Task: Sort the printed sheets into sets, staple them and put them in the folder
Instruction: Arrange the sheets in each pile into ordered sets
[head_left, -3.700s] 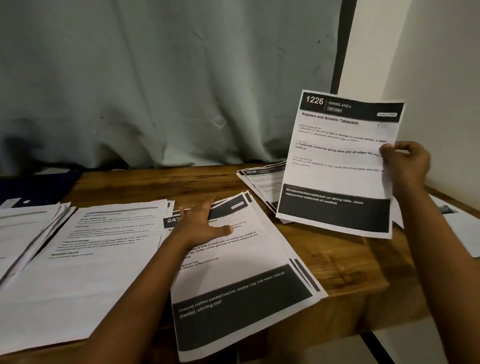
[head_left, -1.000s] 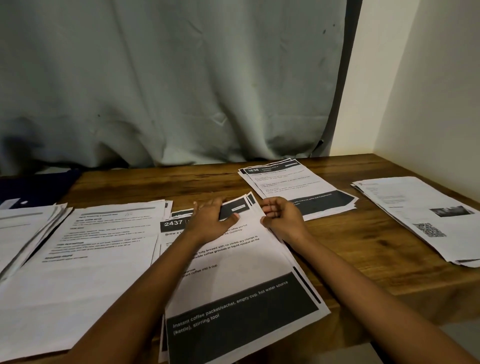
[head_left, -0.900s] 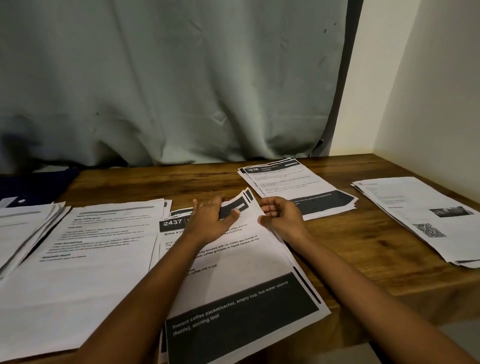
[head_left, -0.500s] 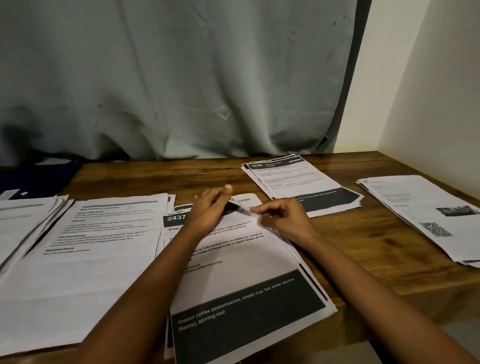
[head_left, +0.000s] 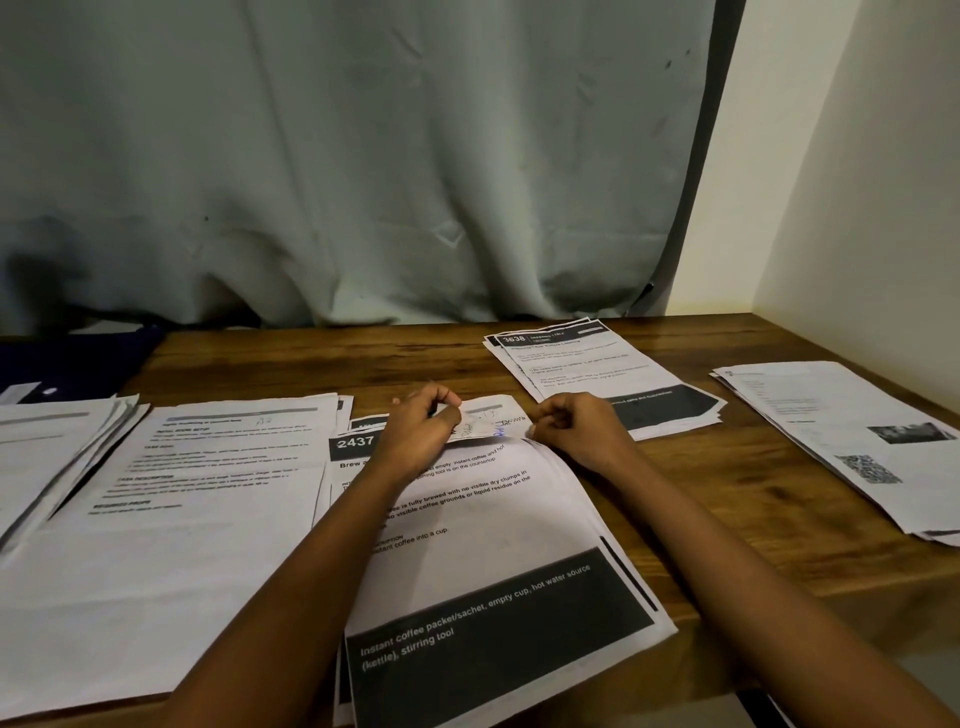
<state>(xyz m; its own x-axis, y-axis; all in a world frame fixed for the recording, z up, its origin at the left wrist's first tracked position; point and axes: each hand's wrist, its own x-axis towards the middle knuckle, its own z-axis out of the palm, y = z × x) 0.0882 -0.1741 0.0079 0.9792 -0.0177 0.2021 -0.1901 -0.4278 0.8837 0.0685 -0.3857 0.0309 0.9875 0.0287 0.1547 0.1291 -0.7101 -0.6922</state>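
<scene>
Head view: left hand (head_left: 421, 431) pinches the turned-back corner of the top sheet (head_left: 488, 421) on the 2437 stack (head_left: 493, 561), at the worktop's (head_left: 675, 519) near edge, probably to check the sheet beneath. Right hand (head_left: 571, 428) fingers curl at that corner; grip unclear.

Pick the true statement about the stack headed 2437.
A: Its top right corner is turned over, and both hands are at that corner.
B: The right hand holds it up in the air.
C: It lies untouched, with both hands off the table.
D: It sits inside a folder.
A: the left hand and right hand pinch the turned-over corner of the 2437 stack, which lies flat on the table.
</scene>
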